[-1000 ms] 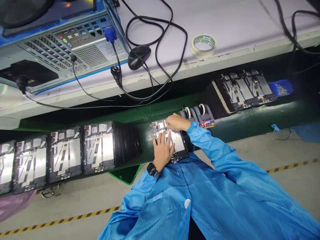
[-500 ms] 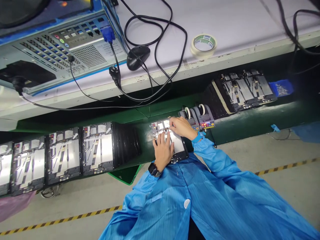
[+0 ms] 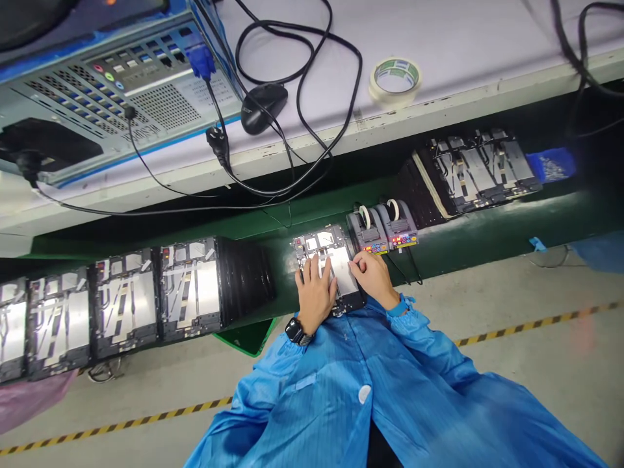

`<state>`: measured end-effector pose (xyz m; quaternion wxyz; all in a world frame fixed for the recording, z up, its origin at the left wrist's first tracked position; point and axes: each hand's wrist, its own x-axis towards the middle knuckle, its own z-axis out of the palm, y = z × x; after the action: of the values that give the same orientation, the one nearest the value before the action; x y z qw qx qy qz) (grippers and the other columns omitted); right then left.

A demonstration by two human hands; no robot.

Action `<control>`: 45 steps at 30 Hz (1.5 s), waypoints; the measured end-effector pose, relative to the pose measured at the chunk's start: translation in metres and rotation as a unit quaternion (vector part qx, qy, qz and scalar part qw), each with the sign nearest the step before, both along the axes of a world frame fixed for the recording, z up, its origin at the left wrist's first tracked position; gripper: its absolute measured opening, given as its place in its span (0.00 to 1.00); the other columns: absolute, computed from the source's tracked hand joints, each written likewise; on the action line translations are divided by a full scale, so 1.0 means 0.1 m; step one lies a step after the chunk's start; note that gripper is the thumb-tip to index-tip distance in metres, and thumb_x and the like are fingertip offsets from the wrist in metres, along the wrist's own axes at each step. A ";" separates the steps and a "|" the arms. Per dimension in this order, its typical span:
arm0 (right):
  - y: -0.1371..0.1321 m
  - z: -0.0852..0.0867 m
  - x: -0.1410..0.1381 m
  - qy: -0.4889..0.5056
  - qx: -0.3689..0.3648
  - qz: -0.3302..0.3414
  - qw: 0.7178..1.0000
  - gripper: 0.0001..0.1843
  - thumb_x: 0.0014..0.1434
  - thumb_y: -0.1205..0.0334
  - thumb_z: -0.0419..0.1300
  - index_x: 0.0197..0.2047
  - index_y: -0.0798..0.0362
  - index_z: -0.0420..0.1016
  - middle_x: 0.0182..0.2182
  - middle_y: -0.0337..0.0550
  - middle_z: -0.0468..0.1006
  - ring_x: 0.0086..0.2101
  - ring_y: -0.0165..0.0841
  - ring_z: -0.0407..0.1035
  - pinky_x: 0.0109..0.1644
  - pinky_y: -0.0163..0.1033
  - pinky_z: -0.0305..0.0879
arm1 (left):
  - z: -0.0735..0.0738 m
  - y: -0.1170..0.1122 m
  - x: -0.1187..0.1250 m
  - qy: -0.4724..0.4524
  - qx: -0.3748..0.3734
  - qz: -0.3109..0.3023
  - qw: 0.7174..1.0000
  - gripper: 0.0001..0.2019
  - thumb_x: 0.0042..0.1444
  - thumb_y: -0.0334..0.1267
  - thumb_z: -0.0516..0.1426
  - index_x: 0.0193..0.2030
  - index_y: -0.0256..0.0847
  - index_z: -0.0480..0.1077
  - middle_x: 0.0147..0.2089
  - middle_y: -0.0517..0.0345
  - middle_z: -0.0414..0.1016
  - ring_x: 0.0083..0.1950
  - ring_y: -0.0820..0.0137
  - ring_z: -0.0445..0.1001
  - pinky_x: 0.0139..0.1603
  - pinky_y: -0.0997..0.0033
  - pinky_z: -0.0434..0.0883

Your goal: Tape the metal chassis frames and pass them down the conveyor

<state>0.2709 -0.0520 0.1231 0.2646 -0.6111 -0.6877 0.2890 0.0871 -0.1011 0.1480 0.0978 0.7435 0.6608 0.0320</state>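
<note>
In front of my body lies an opened tablet-like device (image 3: pixel 346 273), with silver plates and dark circuit parts showing. My left hand (image 3: pixel 314 296) rests on its left half, fingers stretched and spread, and covers part of it. At the device's right edge is my right hand (image 3: pixel 374 278), thumb and forefinger pinched together over the silver plate. Whatever those fingertips grip, if anything, is too small to make out. Just beyond the right hand stand two grey tape dispensers (image 3: pixel 368 234) with lit displays.
Several similar opened devices (image 3: pixel 192 286) line the green bench (image 3: pixel 287 244) on the left; more (image 3: pixel 480 170) lie at right beside a blue bag (image 3: pixel 550 164). A white shelf (image 3: pixel 463 58) behind bears a computer case (image 3: pixel 146 97), a mouse (image 3: pixel 264 107), black cables and a tape roll (image 3: pixel 394 77).
My right hand has moved from the device's top parts down toward me, to its right edge, still pinched. The left hand stays flat on the device.
</note>
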 end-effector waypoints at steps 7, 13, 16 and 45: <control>-0.18 -0.73 0.37 0.230 -0.044 -0.270 0.934 0.12 0.61 0.52 0.63 0.34 0.51 0.72 0.21 0.33 0.68 0.24 0.30 0.63 0.31 0.36 0.60 | -0.04 0.05 0.05 0.012 0.015 -0.001 1.000 0.29 0.70 0.47 0.50 0.75 0.44 0.60 0.75 0.37 0.57 0.74 0.44 0.56 0.70 0.37 0.54; -0.17 -1.57 1.31 0.373 -0.152 -0.566 0.720 0.10 0.53 0.57 0.68 0.33 0.53 0.73 0.20 0.33 0.72 0.18 0.26 0.63 0.20 0.31 0.58 | -0.07 0.09 0.07 -0.010 0.043 0.015 0.999 0.25 0.70 0.42 0.49 0.72 0.50 0.64 0.72 0.40 0.61 0.70 0.46 0.59 0.67 0.37 0.54; -0.04 -1.75 1.44 0.436 -0.195 -0.531 0.700 0.10 0.52 0.60 0.71 0.33 0.54 0.74 0.23 0.37 0.77 0.19 0.26 0.67 0.19 0.29 0.61 | -0.10 0.14 0.05 -0.022 0.057 0.033 0.998 0.22 0.70 0.43 0.50 0.67 0.53 0.70 0.69 0.43 0.65 0.67 0.47 0.61 0.65 0.39 0.55; 0.22 -1.85 1.21 0.500 -0.109 -0.605 0.610 0.11 0.54 0.63 0.65 0.39 0.52 0.70 0.25 0.36 0.79 0.27 0.31 0.76 0.27 0.31 0.72 | -0.18 0.25 -0.31 -0.134 0.131 0.162 0.969 0.25 0.63 0.43 0.56 0.65 0.38 0.66 0.72 0.35 0.54 0.74 0.46 0.53 0.71 0.41 0.55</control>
<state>0.3918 -0.0302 -0.0618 0.6135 -0.6735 0.1139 0.3963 0.0564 -0.0762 0.1303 0.0809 0.6218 0.7434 0.2328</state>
